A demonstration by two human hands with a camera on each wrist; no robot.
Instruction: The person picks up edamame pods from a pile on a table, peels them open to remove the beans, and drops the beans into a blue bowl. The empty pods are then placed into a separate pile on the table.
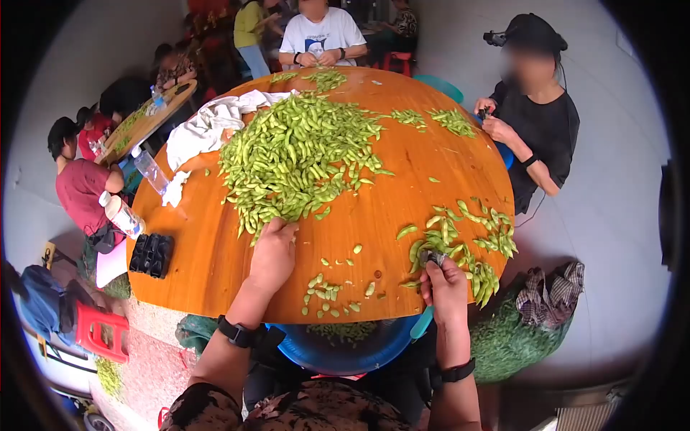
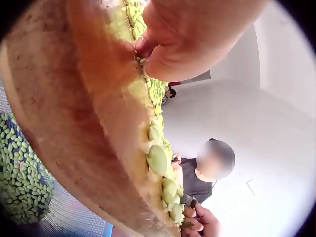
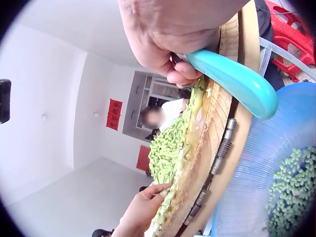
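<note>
Two water bottles [image 1: 149,169], one blue basin [image 1: 345,348]

1. A crumpled white cloth [image 1: 208,126] lies at the far left edge of the round wooden table [image 1: 215,244].
2. Two clear plastic water bottles [image 1: 149,169] stand beside that edge.
3. A black moulded tray [image 1: 150,255] sits on the near left rim.
4. A checked cloth bag [image 1: 550,294] rests on the floor at right.
5. A red plastic stool [image 1: 100,332] stands at lower left.
</note>
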